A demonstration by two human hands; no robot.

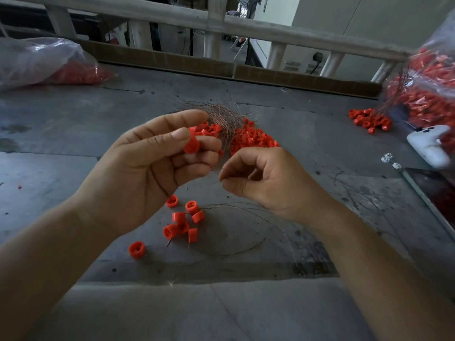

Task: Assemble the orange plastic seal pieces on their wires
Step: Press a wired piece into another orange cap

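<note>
head view shows the left hand (147,166) pinching a round orange plastic seal piece (191,145) over the grey table (73,119), the right hand (261,179) pinching a thin metal wire (222,170) just right of it, so the person should likely steady the piece and aim the wire tip at its hole.

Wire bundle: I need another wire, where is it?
Head view: the wire bundle lies near centre, just beyond the left hand, overlapping the seal pile.

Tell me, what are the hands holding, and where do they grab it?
The left hand pinches an orange seal piece by its sides. The right hand seems to pinch a thin wire at its fingertips.
</note>
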